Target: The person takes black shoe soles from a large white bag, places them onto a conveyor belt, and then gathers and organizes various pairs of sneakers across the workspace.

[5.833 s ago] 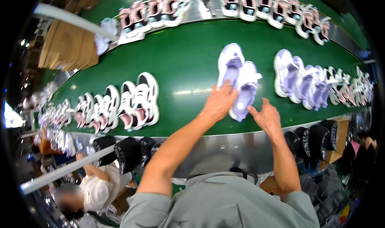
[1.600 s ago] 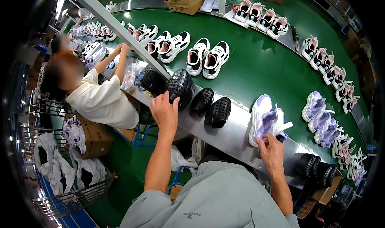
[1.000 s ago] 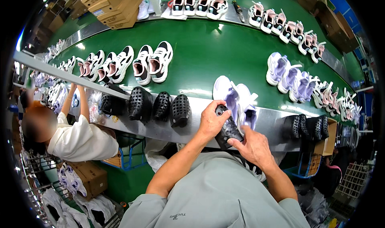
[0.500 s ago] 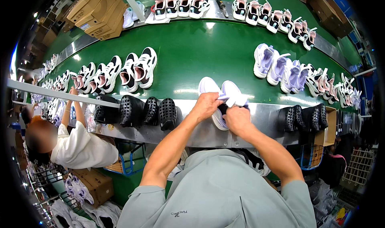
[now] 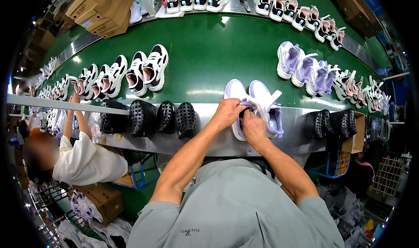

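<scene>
A pair of white and lavender sneakers stands before me at the edge of the green belt, toes pointing away. My left hand (image 5: 228, 112) is closed on the lavender collar or tongue of the left sneaker (image 5: 235, 89). Inside that shoe's opening are the curled fingers of my right hand (image 5: 253, 125); their tips are hidden, and I cannot make out what they pinch. Just right of it stands the other sneaker (image 5: 275, 120), its white strap (image 5: 273, 98) sticking up loose and its lavender lining showing.
Black studded shoe forms (image 5: 186, 120) stand on the metal ledge (image 5: 209, 139) to my left, more forms (image 5: 312, 126) to my right. Black-and-white sneakers (image 5: 156, 68) and lavender ones (image 5: 288, 60) line the green belt (image 5: 209, 60). A co-worker (image 5: 89, 158) sits at left.
My right hand has shifted from between the two sneakers to the left one's opening. The right sneaker is now uncovered, with its strap upright. The view has moved slightly.
</scene>
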